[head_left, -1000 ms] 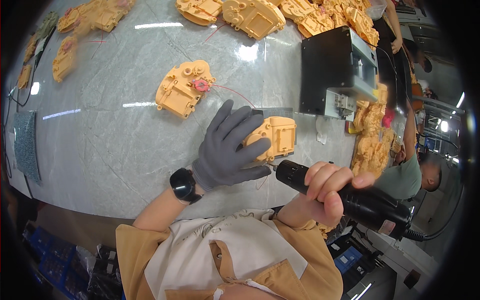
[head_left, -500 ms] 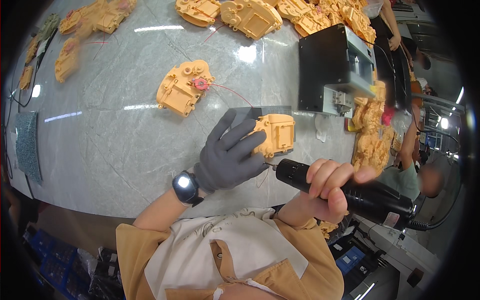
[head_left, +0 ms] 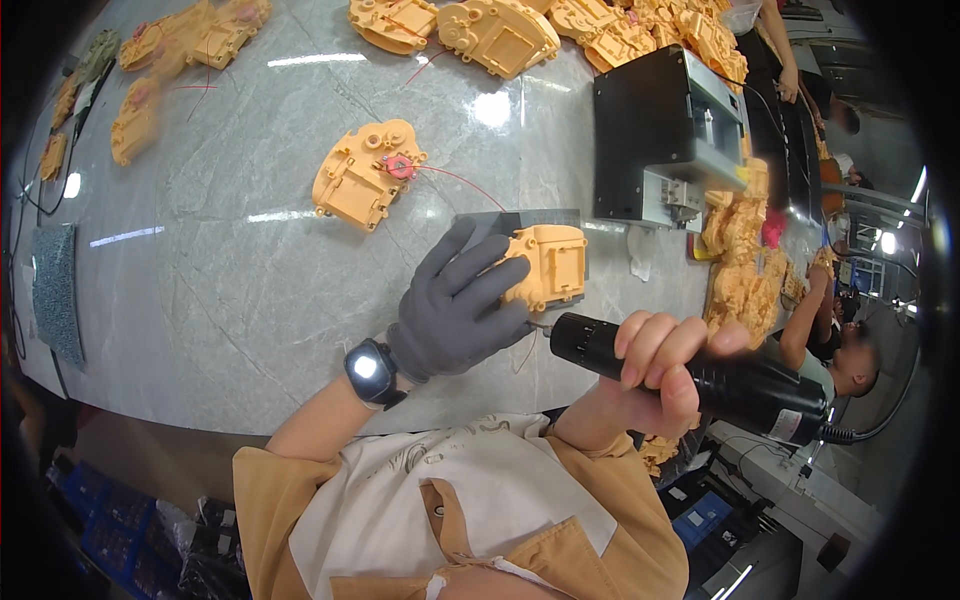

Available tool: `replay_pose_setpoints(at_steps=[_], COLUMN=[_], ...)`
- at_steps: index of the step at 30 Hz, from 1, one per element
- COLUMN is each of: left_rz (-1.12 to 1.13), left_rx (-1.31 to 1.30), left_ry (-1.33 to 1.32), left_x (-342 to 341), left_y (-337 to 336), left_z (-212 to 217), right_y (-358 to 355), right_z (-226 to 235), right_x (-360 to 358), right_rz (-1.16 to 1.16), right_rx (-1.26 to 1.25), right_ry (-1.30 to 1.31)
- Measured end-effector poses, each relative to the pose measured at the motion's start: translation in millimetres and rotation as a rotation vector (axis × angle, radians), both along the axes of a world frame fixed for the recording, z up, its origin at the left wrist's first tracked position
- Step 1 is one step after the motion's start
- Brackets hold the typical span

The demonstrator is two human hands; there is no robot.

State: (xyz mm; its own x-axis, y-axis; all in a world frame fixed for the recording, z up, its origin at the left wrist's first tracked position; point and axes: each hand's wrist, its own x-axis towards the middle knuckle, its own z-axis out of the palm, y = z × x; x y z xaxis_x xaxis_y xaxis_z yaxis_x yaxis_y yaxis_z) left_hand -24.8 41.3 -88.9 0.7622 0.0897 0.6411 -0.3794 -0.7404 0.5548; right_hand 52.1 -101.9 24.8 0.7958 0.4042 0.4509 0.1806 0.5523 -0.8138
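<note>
My left hand, in a grey glove, lies over the left side of a yellow-orange plastic housing, its fingers wrapped on that edge. Under the housing is a dark flat block on the table. In my right hand, bare, is a black corded electric screwdriver, held level with its bit toward my left fingertips. The bit's tip is close to the gloved fingers; whether it touches anything there is hidden. Another housing with a pink round part and a red wire lies farther left.
A black boxy machine stands to the right of the housing. Several more housings are piled at the back and right. A blue-grey textured pad lies at the far left. A co-worker is at the right.
Both hands, the housing and the screwdriver hold nearly the same pose. The co-worker at the right has shifted, with the arm raised differently.
</note>
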Motion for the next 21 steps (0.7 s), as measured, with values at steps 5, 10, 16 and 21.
replay_pose_setpoints(at_steps=[5, 10, 16, 21], left_rz=[0.027, -0.004, -0.014, -0.021], left_rx=[-0.009, -0.141, -0.094, -0.105], left_ry=[0.031, 0.226, 0.262, 0.269], left_x=[1.3, 10.2, 10.5, 11.7], left_y=[1.1, 3.0, 4.4, 5.4], left_z=[6.0, 4.8, 0.5, 2.2], right_y=[1.3, 11.6, 17.6, 17.6], right_z=[-0.4, -5.2, -6.4, -7.1], right_x=[-0.5, -8.3, -11.7, -10.5], right_rz=[-0.012, -0.124, -0.141, -0.092], right_rx=[-0.017, -0.114, -0.163, -0.203], right_ry=[-0.009, -0.066, -0.091, -0.108])
